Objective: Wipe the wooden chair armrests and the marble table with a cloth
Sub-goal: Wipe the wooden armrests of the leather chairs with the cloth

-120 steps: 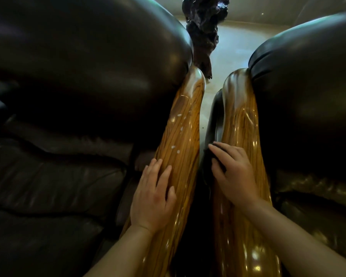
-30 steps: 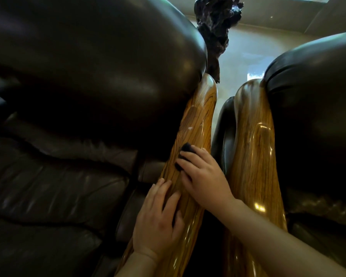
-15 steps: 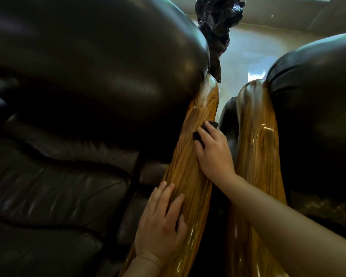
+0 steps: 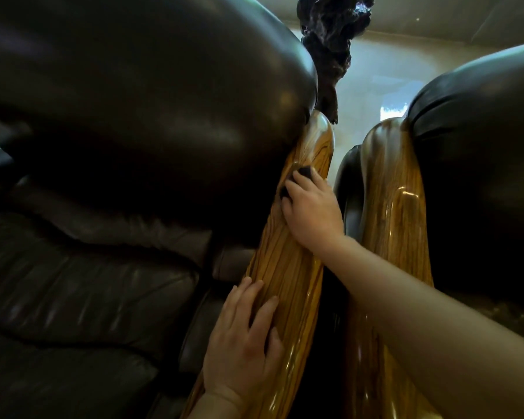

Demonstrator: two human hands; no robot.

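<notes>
Two glossy wooden armrests, centre frame, narrow dark gap between.
Right hand (image 4: 312, 211) presses dark cloth (image 4: 305, 172) onto left armrest (image 4: 288, 267) near its upper edge; left hand (image 4: 242, 343) lies flat, empty, lower down; right armrest (image 4: 390, 189) bare.

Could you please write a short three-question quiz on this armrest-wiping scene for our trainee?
1. True or false: the right hand presses the dark cloth on the left armrest.
2. Where does the left hand lie? A) flat on the same armrest, nearer the camera; B) on the right armrest; C) on the leather seat.
3. Fill in: beyond the armrests stands a dark ___.

Key: 1 true; 2 A; 3 carving.
</notes>
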